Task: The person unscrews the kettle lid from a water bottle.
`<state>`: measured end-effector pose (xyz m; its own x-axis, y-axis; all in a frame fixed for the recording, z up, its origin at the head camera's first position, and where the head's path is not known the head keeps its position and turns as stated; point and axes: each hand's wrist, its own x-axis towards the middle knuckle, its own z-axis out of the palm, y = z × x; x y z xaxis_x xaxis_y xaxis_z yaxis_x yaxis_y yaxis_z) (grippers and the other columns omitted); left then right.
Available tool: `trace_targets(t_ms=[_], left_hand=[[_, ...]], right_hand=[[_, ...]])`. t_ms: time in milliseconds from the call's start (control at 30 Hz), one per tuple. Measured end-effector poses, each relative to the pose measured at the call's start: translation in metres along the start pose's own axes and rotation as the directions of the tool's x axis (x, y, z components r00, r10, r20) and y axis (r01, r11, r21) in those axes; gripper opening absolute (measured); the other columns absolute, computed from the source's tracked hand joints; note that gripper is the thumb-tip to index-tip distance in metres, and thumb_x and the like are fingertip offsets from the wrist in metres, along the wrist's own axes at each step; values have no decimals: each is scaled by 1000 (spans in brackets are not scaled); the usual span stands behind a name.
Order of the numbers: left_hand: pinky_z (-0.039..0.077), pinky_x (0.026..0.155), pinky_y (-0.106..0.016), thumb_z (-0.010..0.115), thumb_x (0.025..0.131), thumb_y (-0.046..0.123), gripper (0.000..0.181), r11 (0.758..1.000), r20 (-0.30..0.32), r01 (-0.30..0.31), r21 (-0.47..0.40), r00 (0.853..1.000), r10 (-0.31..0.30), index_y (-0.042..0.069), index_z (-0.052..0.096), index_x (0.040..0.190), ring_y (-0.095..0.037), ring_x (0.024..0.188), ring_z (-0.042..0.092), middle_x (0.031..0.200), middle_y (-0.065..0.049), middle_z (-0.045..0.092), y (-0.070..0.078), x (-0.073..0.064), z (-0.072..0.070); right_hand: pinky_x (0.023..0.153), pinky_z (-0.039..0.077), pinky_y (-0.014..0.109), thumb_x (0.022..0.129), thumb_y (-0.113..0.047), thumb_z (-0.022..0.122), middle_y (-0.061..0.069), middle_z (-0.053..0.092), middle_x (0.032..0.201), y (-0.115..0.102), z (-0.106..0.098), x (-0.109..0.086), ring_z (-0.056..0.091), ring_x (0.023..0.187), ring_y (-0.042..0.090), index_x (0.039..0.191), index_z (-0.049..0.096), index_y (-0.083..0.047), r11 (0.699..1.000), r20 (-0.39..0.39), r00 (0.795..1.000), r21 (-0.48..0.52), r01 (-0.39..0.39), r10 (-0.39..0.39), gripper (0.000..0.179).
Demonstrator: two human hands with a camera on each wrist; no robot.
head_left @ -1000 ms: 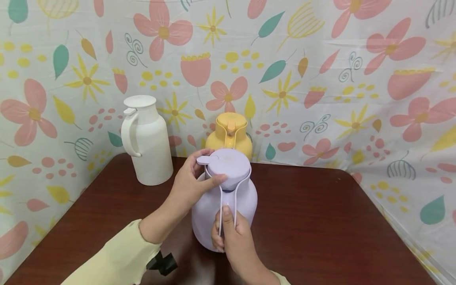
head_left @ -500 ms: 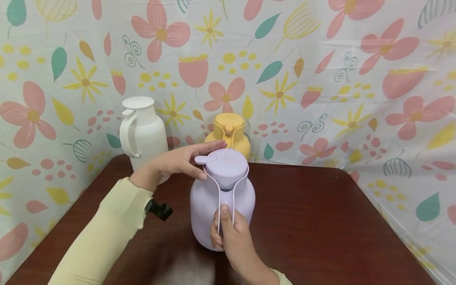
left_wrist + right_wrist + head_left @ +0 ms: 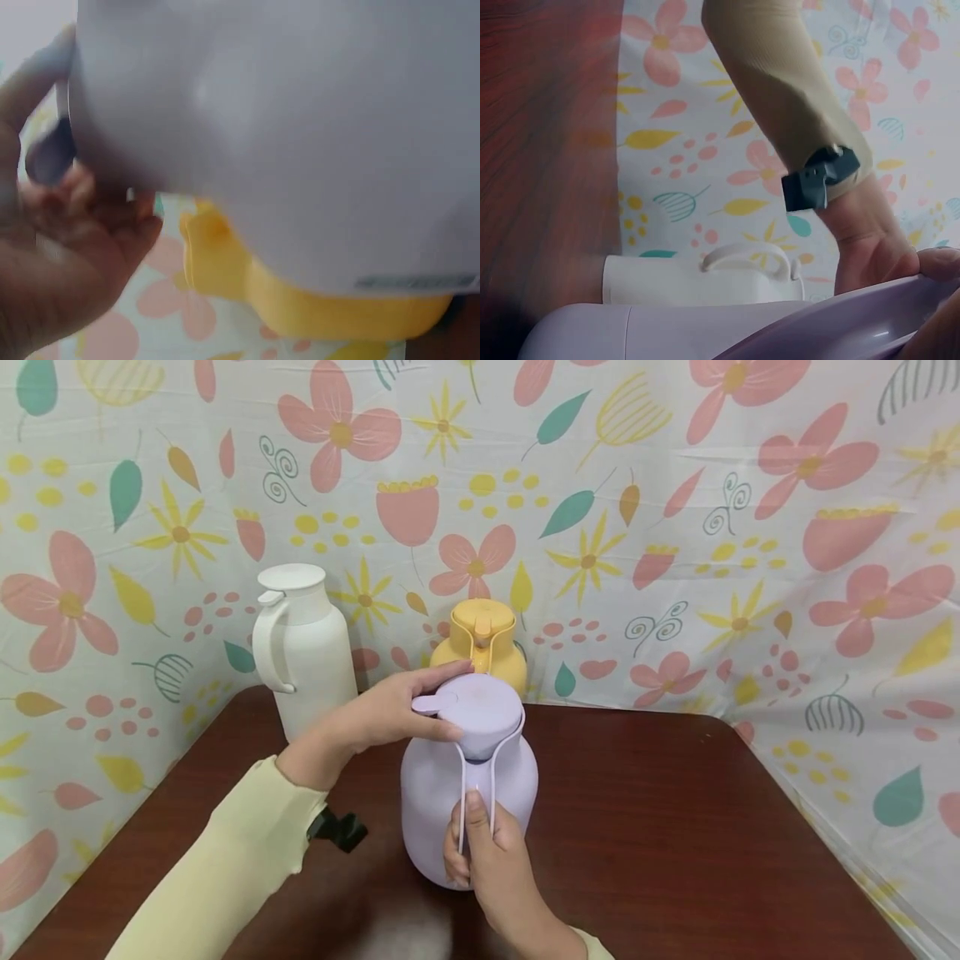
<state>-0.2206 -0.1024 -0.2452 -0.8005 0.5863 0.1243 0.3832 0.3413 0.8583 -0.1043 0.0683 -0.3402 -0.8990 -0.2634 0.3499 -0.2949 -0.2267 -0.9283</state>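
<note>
A lilac thermos jug (image 3: 420, 802) stands upright at the middle of the table. My right hand (image 3: 498, 864) grips its handle, with the thumb lying along the handle's inner face. The round lilac lid (image 3: 483, 702) is on top, its flat tab (image 3: 427, 704) pointing left. My left hand (image 3: 386, 710) holds the lid from the left, thumb at its front and index finger behind it. The other left fingers are hidden in the head view. In the left wrist view, the jug's body (image 3: 300, 135) fills most of the picture beside the left hand (image 3: 67, 270).
A white jug (image 3: 315, 652) stands at the table's back left, close to the left forearm. Behind the lilac jug is a yellow jug (image 3: 483, 643), partly hidden. A flowered curtain (image 3: 600, 460) hangs behind the dark wooden table (image 3: 637, 827).
The left hand first pinches the lid, then loosens and draws its thumb back left. Now its thumb is against the lid's front again. The right hand keeps its grip; the jug stays in place.
</note>
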Motion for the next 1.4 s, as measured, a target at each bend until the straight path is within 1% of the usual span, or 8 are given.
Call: trace_targets(t_ms=[133, 300, 500, 800, 933, 1067, 1233, 1400], left_hand=[[38, 121, -49, 83, 83, 25, 89, 996, -176, 78, 46, 982, -68, 15, 38, 160, -26, 150, 42, 163, -8, 44, 10, -9, 21], [41, 118, -50, 84, 81, 32, 92, 988, -374, 148, 47, 920, -120, 15, 39, 159, -27, 148, 46, 161, -10, 46, 18, -15, 47], [44, 115, -50, 87, 79, 33, 96, 992, -489, 125, -9, 865, -114, 13, 37, 159, -26, 145, 50, 160, -9, 48, 17, -16, 66], [36, 122, -49, 87, 79, 30, 103, 995, -481, 100, -12, 872, -93, 13, 29, 162, -25, 155, 34, 168, -10, 31, 23, -23, 63], [26, 128, -49, 81, 85, 31, 97, 1000, -370, -17, -23, 929, 8, 13, 27, 163, -25, 158, 28, 170, -7, 28, 22, -26, 38], [13, 131, -48, 76, 92, 30, 90, 972, -76, -179, -149, 983, 169, 2, 25, 162, -31, 161, 17, 171, -13, 23, 11, -16, -5], [17, 130, -27, 71, 97, 23, 91, 944, 278, -203, -259, 921, 274, -3, 13, 162, -32, 162, 2, 173, -20, 7, -10, 8, -40], [31, 117, -12, 76, 92, 30, 102, 955, 406, -156, -252, 879, 250, 1, 9, 164, -32, 162, 3, 174, -16, 4, -17, 29, -40]], right_hand=[[41, 35, 25, 114, -27, 27, 26, 26, 52, 0, -1, 0, 37, 44, 2, 77, 32, 15, 1000, -4, 1000, 8, 3, -3, 56], [40, 33, 26, 114, -28, 28, 25, 26, 52, -1, -2, 1, 36, 43, 4, 75, 31, 14, 1000, -11, 1000, 17, 9, -9, 57], [40, 32, 25, 114, -29, 27, 25, 25, 52, -1, -2, 1, 35, 45, 2, 78, 32, 14, 1000, 1, 1000, 26, 15, -15, 56], [41, 32, 25, 114, -29, 27, 25, 25, 52, -1, -1, 1, 34, 43, 4, 78, 32, 14, 999, 14, 1000, 39, 19, -20, 56], [42, 33, 24, 114, -28, 27, 26, 25, 52, -1, 0, 1, 35, 43, 4, 80, 32, 14, 999, 18, 1000, 32, 22, -22, 55], [43, 35, 24, 114, -27, 27, 27, 26, 52, -1, 0, 1, 37, 44, 2, 78, 32, 14, 1000, 15, 1000, 19, 15, -15, 56], [44, 38, 23, 114, -27, 28, 27, 26, 53, 0, -1, -1, 37, 43, 2, 78, 33, 15, 1000, 4, 1000, 8, 0, 0, 56], [44, 39, 25, 114, -27, 28, 27, 27, 53, 0, -2, -2, 35, 42, 6, 78, 33, 14, 1000, 13, 1000, 5, 9, -9, 55]])
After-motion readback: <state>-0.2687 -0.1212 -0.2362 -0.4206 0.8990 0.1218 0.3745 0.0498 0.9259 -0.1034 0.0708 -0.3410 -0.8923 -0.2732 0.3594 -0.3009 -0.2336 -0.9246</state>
